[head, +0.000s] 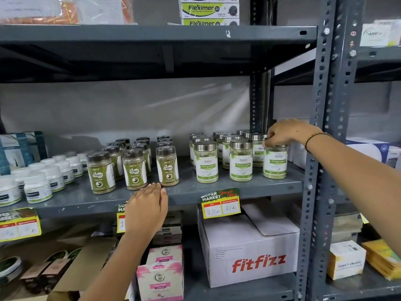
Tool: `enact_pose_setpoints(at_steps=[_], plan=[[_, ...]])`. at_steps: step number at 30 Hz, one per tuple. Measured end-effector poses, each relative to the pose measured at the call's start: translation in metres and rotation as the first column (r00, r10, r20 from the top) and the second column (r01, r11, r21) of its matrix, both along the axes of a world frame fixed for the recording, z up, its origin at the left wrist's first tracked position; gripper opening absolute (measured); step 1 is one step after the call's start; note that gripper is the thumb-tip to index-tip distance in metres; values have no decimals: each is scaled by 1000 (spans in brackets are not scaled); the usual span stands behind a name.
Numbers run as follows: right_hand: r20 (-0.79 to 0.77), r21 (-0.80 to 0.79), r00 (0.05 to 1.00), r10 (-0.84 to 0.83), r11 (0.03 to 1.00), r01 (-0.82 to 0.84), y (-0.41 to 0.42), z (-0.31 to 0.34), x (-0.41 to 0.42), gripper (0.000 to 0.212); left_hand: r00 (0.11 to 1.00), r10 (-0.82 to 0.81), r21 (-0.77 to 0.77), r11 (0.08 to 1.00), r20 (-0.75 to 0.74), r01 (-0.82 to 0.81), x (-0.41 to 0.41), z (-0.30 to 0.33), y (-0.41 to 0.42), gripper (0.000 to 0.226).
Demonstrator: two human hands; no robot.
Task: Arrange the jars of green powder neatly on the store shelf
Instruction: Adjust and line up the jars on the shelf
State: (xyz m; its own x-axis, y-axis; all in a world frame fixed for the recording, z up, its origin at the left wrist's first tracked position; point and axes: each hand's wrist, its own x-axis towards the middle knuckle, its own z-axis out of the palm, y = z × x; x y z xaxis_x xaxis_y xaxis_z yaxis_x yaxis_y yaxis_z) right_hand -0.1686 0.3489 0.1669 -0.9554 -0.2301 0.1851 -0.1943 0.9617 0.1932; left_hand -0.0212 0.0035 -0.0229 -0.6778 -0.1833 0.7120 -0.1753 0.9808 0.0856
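Several clear jars of green powder with steel lids and white-green labels stand in rows on the grey middle shelf (pixel 238 187), right half. My right hand (pixel 284 132) grips from above the lid of the rightmost front jar (pixel 275 164), which stands on the shelf beside the rack post. Two more front jars (pixel 206 162) (pixel 241 162) line up to its left, with others behind them. My left hand (pixel 147 205) rests flat on the shelf's front edge, fingers together, holding nothing.
Dark-lidded jars of brownish powder (pixel 134 170) and white tubs (pixel 38 187) fill the shelf's left half. A yellow price tag (pixel 221 206) hangs from the edge. Below sit a white Fitfizz carton (pixel 249 253) and pink boxes (pixel 160 276). A perforated steel post (pixel 319 148) stands at right.
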Motion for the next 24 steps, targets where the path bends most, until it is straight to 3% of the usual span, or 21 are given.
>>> enact_pose_setpoints(at_steps=[11, 18, 24], plan=[[35, -175, 996, 80, 982, -73, 5, 1, -5, 44, 1000, -4, -4, 1000, -15, 4, 1, 0, 0, 44], [56, -199, 996, 76, 978, -64, 5, 0, 1, 59, 1000, 1, 1, 1000, -12, -1, 2, 0, 1, 44], [-186, -324, 960, 210, 909, -262, -19, -7, 10, 78, 1000, 10, 0, 1000, -4, -10, 0, 0, 0, 45]])
